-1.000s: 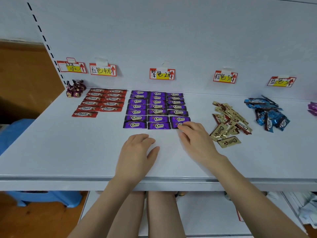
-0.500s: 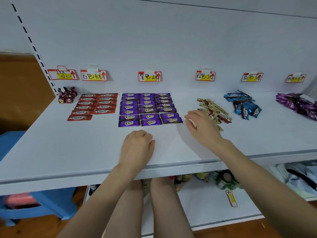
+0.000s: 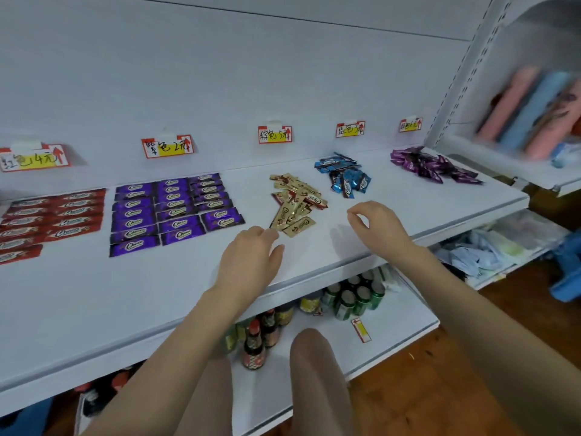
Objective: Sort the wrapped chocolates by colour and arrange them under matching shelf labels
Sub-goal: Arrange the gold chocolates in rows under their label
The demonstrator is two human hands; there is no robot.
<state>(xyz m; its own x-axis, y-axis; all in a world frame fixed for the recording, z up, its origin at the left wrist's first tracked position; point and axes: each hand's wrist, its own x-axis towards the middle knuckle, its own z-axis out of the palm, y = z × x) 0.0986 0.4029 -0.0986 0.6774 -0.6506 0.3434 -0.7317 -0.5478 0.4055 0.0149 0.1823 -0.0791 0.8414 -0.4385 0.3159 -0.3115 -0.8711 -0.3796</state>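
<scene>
**Both hands empty over the shelf beside the gold pile**

White shelf point(image 3: 94, 297) at waist level, seen from above. Chocolates lie in colour groups along it, each below a paper label on the back wall.

- Far left: red chocolates point(image 3: 53, 218) in flat rows, under the red label point(image 3: 33, 158). Group partly cut off by the picture's edge.
- Next: purple chocolates point(image 3: 169, 209) in three neat columns, edges touching, under the purple label point(image 3: 168, 146).
- Centre: gold chocolates point(image 3: 295, 206) in a loose, overlapping heap, under the third label point(image 3: 275, 134). Not arranged.
- Right of those: blue chocolates point(image 3: 344, 176), also a loose heap, under the fourth label point(image 3: 350, 129).
- Far right: dark purple chocolates point(image 3: 434, 165) heaped under the fifth label point(image 3: 410, 124).

Left hand point(image 3: 248, 262): palm down, low over the bare shelf, fingers loosely curled and holding nothing. Knuckles sit just beside the nearest gold wrapper; contact cannot be told.

Right hand point(image 3: 380, 228): raised slightly above the shelf, between the gold heap and the front edge, apart from both heaps. Thumb and forefinger curve toward each other with a gap between them; nothing gripped.

Lower shelf point(image 3: 393, 335) carries green cans point(image 3: 352, 297) and dark bottles point(image 3: 254, 344). The person's knees show below it. Neighbouring shelf unit at right is blurred.
</scene>
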